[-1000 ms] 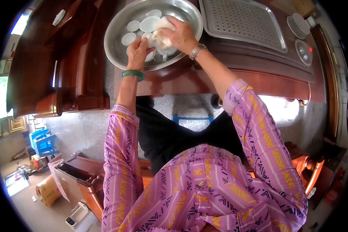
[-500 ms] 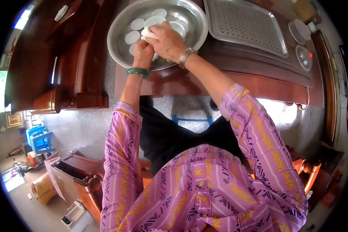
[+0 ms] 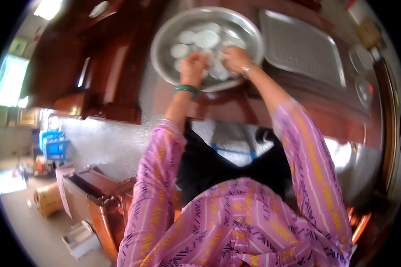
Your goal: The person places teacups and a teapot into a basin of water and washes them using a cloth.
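Observation:
A wide steel basin (image 3: 161,66) holds several small white dishes (image 3: 179,51) and a larger white dish (image 3: 207,39). Over its near side, my left hand (image 3: 193,69), with a green bangle at the wrist, has its fingers closed. My right hand (image 3: 236,60), wearing a metal bracelet, is closed at the basin's right side. White, cloth-like material (image 3: 217,70) hangs between the two hands, and both seem to grip it. Motion blur smears the fingertips and the cloth's edges.
Right of the basin lies a perforated metal tray (image 3: 298,46) on the reddish-brown table (image 3: 307,102). White bowls (image 3: 361,59) and a clear-looking dish (image 3: 364,91) stand at the table's far right. A blue stool (image 3: 234,152) is under the table; dark wooden furniture (image 3: 116,66) stands left.
My hands were together, squeezing the white cloth; now they are apart, with the cloth spread between them. The whole view has shifted, so the basin appears further right and lower.

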The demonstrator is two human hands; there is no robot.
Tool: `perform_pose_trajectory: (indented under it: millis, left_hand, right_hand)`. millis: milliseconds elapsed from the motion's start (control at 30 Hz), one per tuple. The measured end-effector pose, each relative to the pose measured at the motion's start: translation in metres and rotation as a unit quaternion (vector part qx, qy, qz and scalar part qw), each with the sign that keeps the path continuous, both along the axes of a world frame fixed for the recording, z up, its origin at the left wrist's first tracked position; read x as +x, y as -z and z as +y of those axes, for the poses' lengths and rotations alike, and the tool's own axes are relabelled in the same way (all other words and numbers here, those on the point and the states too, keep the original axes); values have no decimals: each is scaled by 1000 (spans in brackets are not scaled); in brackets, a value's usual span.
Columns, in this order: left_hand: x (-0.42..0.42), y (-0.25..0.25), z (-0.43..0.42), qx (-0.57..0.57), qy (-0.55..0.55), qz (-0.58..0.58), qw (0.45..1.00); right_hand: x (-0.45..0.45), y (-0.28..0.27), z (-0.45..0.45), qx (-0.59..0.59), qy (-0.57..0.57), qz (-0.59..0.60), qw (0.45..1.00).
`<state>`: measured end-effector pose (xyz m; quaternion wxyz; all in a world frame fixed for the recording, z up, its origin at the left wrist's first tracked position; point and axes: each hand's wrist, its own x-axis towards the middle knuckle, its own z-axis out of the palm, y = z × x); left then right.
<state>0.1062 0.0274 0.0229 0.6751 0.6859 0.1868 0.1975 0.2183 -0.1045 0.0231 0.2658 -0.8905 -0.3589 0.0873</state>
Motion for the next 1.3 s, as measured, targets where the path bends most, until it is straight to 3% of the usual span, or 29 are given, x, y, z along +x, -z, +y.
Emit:
perform_pose_trajectory:
  millis: [33,67,100,133,167,200,300,333,367,433,567,633,667,733,833,867,967,1000,1033,1067,1100,1167,1233,1300]
  left_hand:
    - [1,1,0,-13,11,21,1000]
    - [2,12,3,76,6,42,996]
    - [-2,11,-3,-68,20,-9,997]
    - [1,10,-3,40,25,45,998]
    - [5,16,-3,101,14,31,994]
    - [9,20,2,145,10,17,989]
    - [7,13,-4,45,-34,-128,990]
    - [5,17,-3,59,-11,-95,994]
    - [0,9,-3,70,14,-62,996]
    - [-5,2,-5,44,44,-60,996]
    - [0,2,-5,41,64,-53,996]
    - [1,5,-6,72,27,-57,995]
    - [2,5,-6,109,-11,-60,992]
    - [1,6,-7,108,-2,-57,992]
    - [2,11,-2,134,58,-39,989]
    - [1,9,-2,141,68,-34,987]
    - [1,1,-6,140,71,-51,986]
    - [0,-1,-6,190,55,-20,980]
    - [-1,-3,-6,239,40,12,970]
    - [4,3,-10,186,3,-93,978]
    - [2,3,-10,187,4,-92,978]
    - [-2,-1,-8,98,10,-82,992]
    - [2,8,-1,84,50,-67,993]
    - [3,11,-5,66,96,-50,992]
  right_hand:
    - [1,-3,-3,101,20,49,993]
    - [-5,-5,-1,223,60,85,969]
    - [-13,-10,1,270,50,74,959]
    - [-21,-9,7,364,24,61,929]
    - [-38,-31,6,326,-4,90,941]
    - [-44,-26,13,290,-48,21,956]
    - [-45,-11,25,261,-134,-102,950]
    - [-37,2,29,282,-106,-107,948]
    - [-25,13,29,259,-70,-29,963]
    - [7,5,21,90,-1,140,986]
    - [-11,-13,1,107,-1,167,980]
    - [-49,-21,2,219,-57,15,974]
    - [-57,-22,5,217,-56,14,974]
    - [-66,-19,10,280,-98,-117,948]
    - [-25,12,8,249,-27,-30,968]
    - [-14,8,3,190,10,78,979]
    - [-5,18,1,191,39,51,979]
    - [-19,0,2,163,29,46,985]
    - [-35,-7,8,251,-1,-18,968]
    - [-53,-24,14,274,-49,-80,957]
    - [-64,-36,17,294,-96,-140,941]
    - [-57,-27,24,315,-89,-137,935]
    - [-28,-10,32,339,-88,-142,926]
    - [18,15,25,192,39,147,970]
